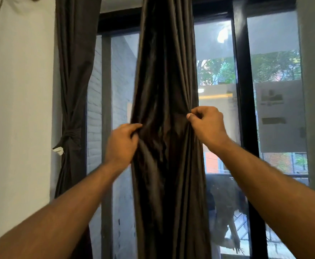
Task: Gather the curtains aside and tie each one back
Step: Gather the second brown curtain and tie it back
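A dark brown curtain hangs bunched in the middle of the window. My left hand grips its left edge at waist height, fingers curled into the folds. My right hand pinches the right edge a little higher, thumb on top of the fabric. A second dark curtain hangs at the left beside the wall, gathered and knotted with a tie around its middle.
A black-framed glass window stands behind the curtains, with frosted signage on the right pane. A white wall borders the left side. A wall edge closes the far right.
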`<act>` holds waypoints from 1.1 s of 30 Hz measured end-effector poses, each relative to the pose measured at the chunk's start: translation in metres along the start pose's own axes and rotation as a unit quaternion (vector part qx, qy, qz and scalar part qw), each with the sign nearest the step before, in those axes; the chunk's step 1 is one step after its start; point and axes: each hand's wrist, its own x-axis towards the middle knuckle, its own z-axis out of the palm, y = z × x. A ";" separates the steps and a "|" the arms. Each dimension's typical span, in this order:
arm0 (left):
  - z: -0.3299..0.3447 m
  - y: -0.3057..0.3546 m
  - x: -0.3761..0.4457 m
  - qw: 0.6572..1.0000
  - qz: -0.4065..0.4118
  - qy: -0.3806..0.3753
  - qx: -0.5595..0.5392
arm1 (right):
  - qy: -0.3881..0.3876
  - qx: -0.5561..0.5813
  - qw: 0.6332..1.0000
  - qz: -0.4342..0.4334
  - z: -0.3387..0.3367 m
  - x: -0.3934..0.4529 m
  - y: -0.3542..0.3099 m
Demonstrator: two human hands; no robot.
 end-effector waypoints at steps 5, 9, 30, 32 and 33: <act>-0.021 -0.028 0.012 0.994 -0.102 0.049 -0.005 | 0.009 -0.038 0.999 -0.020 -0.008 -0.002 0.001; 0.022 0.030 -0.007 0.978 -0.091 0.004 -0.189 | -0.021 -0.038 0.996 -0.080 0.020 -0.013 -0.032; 0.026 0.035 -0.032 0.967 -0.090 0.086 -0.222 | -0.017 0.015 0.999 -0.048 0.001 -0.025 -0.045; 0.028 0.041 -0.036 0.977 -0.042 0.065 -0.199 | -0.022 0.013 0.998 -0.049 0.003 -0.025 -0.048; 0.030 0.046 -0.038 0.979 -0.019 0.042 -0.201 | -0.022 0.011 0.998 -0.049 0.005 -0.025 -0.049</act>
